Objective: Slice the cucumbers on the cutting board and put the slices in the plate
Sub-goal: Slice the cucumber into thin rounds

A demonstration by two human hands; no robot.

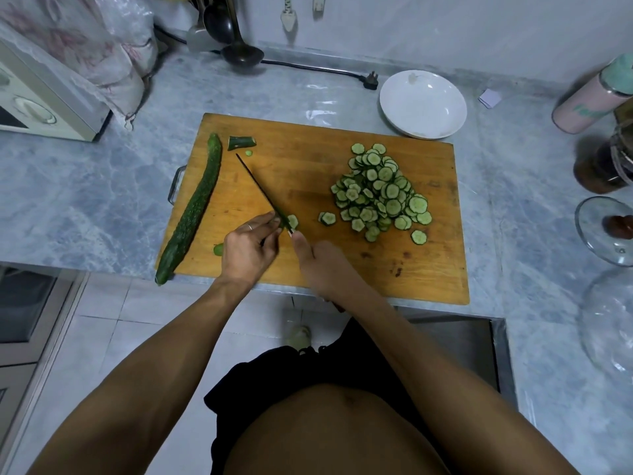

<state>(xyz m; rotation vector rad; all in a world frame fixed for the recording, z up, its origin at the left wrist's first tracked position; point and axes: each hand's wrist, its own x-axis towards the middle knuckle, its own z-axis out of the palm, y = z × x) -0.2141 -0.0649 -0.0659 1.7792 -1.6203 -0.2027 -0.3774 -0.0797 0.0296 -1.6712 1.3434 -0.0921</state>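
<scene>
The right hand gripped the knife, the left hand pinched a cucumber stub beside the blade, and beyond them the plate held no slices.

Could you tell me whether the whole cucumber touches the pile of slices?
Apart. The head view shows bare cutting board and the knife between the cucumber and the slices.

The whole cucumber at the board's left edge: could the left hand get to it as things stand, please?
Probably yes. The cucumber lies uncovered just left of the left hand, nothing between them, though that hand is now holding the piece being cut beside the knife.
</scene>
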